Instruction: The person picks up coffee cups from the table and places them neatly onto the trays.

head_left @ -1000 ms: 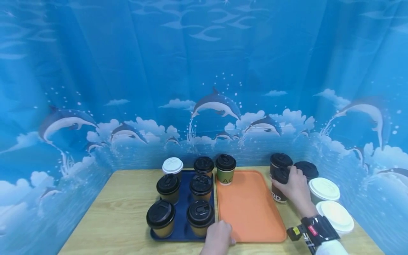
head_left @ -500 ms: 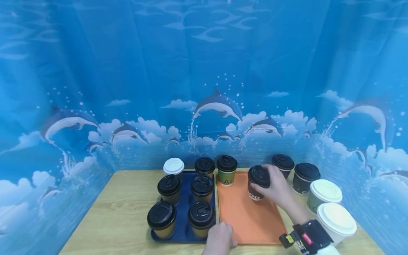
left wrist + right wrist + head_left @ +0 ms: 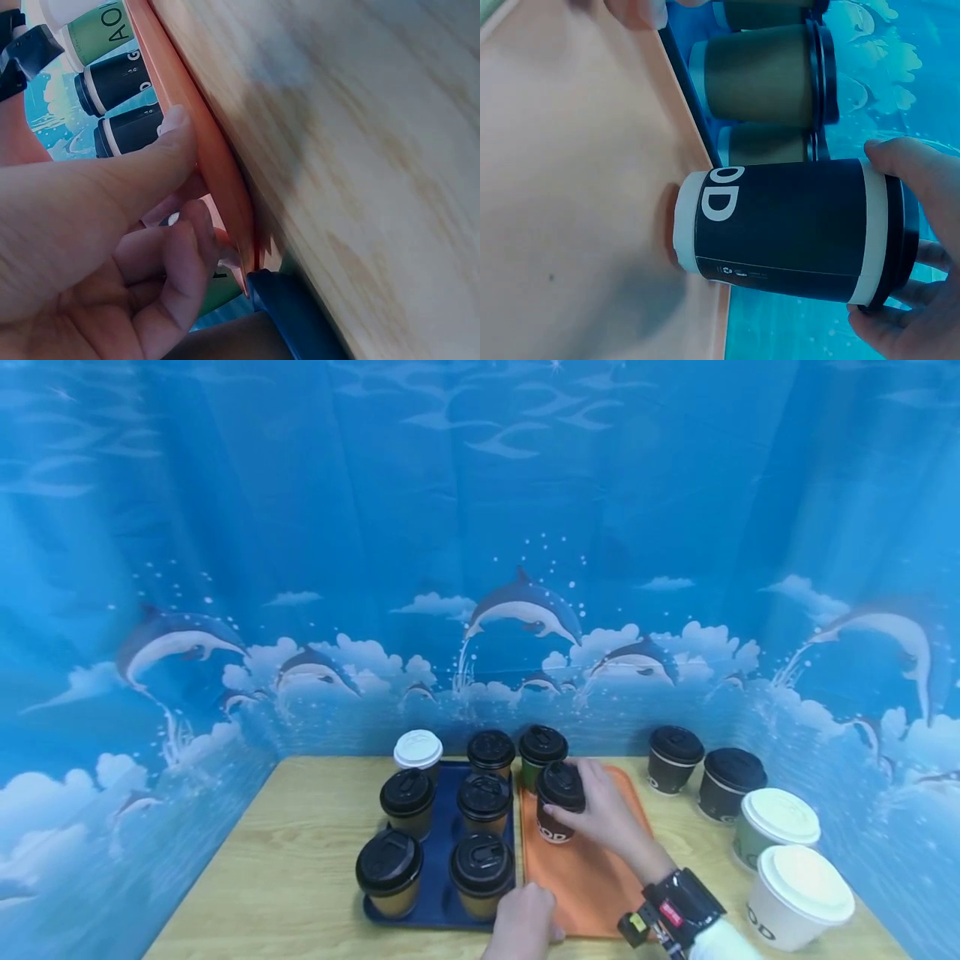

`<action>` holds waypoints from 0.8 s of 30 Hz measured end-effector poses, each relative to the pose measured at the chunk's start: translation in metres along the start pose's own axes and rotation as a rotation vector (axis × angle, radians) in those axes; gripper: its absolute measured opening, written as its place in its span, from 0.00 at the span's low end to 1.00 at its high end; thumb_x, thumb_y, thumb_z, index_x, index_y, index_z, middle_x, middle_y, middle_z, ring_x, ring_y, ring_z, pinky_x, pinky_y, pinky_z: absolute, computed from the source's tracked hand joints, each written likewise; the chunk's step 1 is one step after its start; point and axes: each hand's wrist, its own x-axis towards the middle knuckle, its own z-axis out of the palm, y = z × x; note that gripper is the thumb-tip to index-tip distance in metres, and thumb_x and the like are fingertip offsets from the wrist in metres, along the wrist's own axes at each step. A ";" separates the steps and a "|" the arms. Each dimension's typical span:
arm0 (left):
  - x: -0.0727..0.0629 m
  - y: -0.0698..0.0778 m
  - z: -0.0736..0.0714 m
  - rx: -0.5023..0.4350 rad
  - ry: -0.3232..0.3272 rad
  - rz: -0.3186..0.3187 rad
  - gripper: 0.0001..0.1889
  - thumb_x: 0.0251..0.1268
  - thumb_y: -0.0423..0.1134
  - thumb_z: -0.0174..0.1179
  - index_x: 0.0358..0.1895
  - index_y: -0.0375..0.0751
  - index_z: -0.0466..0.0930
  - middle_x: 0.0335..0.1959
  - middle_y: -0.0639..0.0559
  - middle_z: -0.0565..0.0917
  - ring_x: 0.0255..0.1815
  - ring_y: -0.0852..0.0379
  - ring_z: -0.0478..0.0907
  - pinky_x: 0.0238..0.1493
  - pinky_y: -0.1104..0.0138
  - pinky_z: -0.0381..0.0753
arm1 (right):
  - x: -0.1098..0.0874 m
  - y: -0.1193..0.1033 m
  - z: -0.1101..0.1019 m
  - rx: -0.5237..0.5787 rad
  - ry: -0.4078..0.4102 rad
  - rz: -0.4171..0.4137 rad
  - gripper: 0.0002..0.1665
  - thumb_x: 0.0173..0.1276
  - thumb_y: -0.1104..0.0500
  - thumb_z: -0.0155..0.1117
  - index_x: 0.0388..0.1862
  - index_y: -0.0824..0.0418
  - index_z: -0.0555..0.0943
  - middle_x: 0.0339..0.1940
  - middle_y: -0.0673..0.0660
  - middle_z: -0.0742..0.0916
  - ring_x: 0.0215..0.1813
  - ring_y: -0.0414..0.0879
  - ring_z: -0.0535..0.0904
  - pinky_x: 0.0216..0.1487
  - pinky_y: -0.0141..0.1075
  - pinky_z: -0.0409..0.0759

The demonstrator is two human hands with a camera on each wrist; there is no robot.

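Observation:
My right hand point(image 3: 603, 810) grips a dark paper coffee cup point(image 3: 557, 814) near its black lid. In the right wrist view the cup point(image 3: 787, 229) has white "OD" letters, and its base is at or just above the orange tray point(image 3: 592, 893); contact cannot be told. Behind it on that tray is a green cup point(image 3: 529, 774) with a black lid. My left hand point(image 3: 522, 920) is at the tray's front left corner. In the left wrist view its thumb and curled fingers pinch the orange tray's rim point(image 3: 217, 176).
Left of the orange tray, a blue tray point(image 3: 442, 868) bears several brown cups with black lids and one white-lidded cup point(image 3: 418, 752). On the table's right are two dark cups point(image 3: 675, 760) and two white-lidded cups point(image 3: 798, 902). A dolphin-print curtain point(image 3: 480, 527) encloses the table.
My right hand has carried the dark cup left from the group on the right to over the orange tray, beside the green cup. My left hand has stayed at the tray's corner.

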 end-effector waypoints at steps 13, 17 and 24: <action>-0.001 -0.001 0.003 0.045 0.051 0.027 0.15 0.37 0.52 0.80 0.21 0.49 0.85 0.20 0.57 0.83 0.23 0.58 0.81 0.25 0.67 0.79 | 0.002 -0.009 0.016 -0.001 -0.036 0.001 0.48 0.58 0.49 0.80 0.71 0.65 0.67 0.63 0.67 0.75 0.62 0.61 0.77 0.59 0.56 0.79; 0.000 -0.001 0.003 0.050 0.041 0.016 0.16 0.37 0.53 0.80 0.21 0.49 0.85 0.21 0.57 0.83 0.24 0.58 0.81 0.25 0.66 0.80 | 0.002 -0.010 0.017 0.011 -0.025 -0.010 0.50 0.56 0.49 0.81 0.71 0.64 0.67 0.63 0.68 0.75 0.60 0.61 0.78 0.57 0.55 0.80; -0.001 -0.001 0.005 0.063 0.084 0.020 0.17 0.35 0.54 0.81 0.21 0.49 0.85 0.21 0.57 0.83 0.23 0.58 0.81 0.24 0.67 0.79 | -0.002 -0.010 0.020 -0.009 -0.001 -0.042 0.48 0.57 0.50 0.80 0.70 0.65 0.67 0.65 0.69 0.74 0.61 0.62 0.77 0.57 0.56 0.80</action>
